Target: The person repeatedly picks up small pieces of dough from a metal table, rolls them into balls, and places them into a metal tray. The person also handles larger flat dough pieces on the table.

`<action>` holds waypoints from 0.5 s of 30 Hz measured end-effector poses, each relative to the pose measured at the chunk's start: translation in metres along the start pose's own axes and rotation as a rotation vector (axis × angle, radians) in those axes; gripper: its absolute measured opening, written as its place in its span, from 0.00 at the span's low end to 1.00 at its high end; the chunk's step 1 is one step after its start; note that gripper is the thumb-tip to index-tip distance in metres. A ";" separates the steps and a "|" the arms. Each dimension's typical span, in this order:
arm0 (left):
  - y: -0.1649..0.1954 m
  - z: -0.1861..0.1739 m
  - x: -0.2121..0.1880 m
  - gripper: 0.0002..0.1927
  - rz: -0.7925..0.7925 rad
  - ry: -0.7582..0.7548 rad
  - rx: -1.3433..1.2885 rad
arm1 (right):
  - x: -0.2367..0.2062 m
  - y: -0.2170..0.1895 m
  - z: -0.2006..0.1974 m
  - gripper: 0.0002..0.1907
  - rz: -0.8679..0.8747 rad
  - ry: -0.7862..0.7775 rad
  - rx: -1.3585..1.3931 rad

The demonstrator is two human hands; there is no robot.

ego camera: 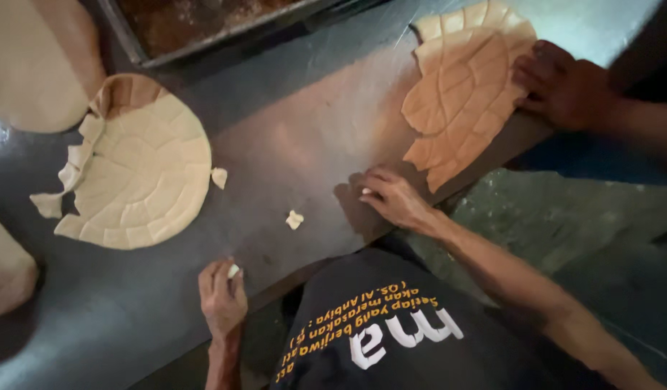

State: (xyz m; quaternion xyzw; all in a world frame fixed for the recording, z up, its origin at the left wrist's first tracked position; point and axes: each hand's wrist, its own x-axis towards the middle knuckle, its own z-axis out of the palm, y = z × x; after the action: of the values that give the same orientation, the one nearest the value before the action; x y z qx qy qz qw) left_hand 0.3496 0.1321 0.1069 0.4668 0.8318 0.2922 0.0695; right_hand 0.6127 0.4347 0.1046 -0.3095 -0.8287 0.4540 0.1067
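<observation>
My left hand (221, 295) is near the table's front edge, its fingers closed on a small pale dough piece (234, 271). My right hand (395, 198) lies flat on the dark metal table (304, 137), fingers spread a little and pointing left, holding nothing. Two loose dough bits (294, 219) (219, 177) lie between my hands and a round scored dough sheet (142, 173) at the left, whose left edge is torn into strips. A second scored dough sheet (463, 87) lies at the upper right, just beyond my right hand.
Another person's hand (561, 85) rests on the right edge of the second sheet. A metal tray (203, 29) stands at the back. Big dough lumps sit at the upper left (37, 65) and lower left (5, 271). The table edge runs diagonally past my body.
</observation>
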 end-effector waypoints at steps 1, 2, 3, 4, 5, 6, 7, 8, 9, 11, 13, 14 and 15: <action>0.017 0.000 0.014 0.17 -0.058 0.000 -0.076 | 0.007 -0.008 -0.004 0.19 0.186 -0.063 0.116; 0.036 0.007 0.032 0.19 -0.115 0.000 -0.151 | 0.016 -0.015 -0.006 0.20 0.108 -0.042 0.098; 0.056 0.015 0.054 0.20 -0.172 0.005 -0.227 | 0.025 -0.023 -0.007 0.22 0.028 -0.020 0.076; 0.077 0.026 0.076 0.22 -0.106 0.033 -0.262 | 0.035 -0.031 -0.008 0.23 -0.053 -0.001 0.054; 0.099 0.037 0.098 0.24 -0.045 0.056 -0.292 | 0.044 -0.038 -0.009 0.24 -0.170 0.010 0.020; 0.118 0.048 0.119 0.25 0.006 0.066 -0.336 | 0.054 -0.045 -0.011 0.25 -0.286 0.020 -0.013; 0.136 0.057 0.138 0.27 0.059 0.077 -0.380 | 0.063 -0.050 -0.017 0.27 -0.403 0.031 -0.047; 0.150 0.062 0.153 0.29 0.100 0.094 -0.421 | 0.073 -0.054 -0.024 0.23 -0.446 0.042 -0.031; 0.161 0.066 0.166 0.31 0.144 0.113 -0.462 | 0.085 -0.058 -0.034 0.19 -0.492 0.054 -0.016; 0.170 0.064 0.180 0.35 0.179 0.144 -0.469 | 0.110 -0.061 -0.066 0.17 -0.548 0.133 -0.020; 0.164 0.058 0.180 0.38 0.162 0.162 -0.393 | 0.137 -0.052 -0.117 0.17 -0.539 0.269 -0.294; 0.157 0.056 0.176 0.38 0.114 0.151 -0.360 | 0.153 -0.044 -0.146 0.15 -0.545 0.349 -0.356; 0.147 0.054 0.169 0.38 0.066 0.135 -0.326 | 0.171 -0.034 -0.169 0.12 -0.442 0.422 -0.168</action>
State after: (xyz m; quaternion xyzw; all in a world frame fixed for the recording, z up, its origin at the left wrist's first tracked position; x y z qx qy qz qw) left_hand 0.3847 0.3505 0.1701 0.4556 0.7605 0.4560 0.0785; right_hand 0.5417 0.6420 0.2100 -0.2170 -0.8702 0.2753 0.3463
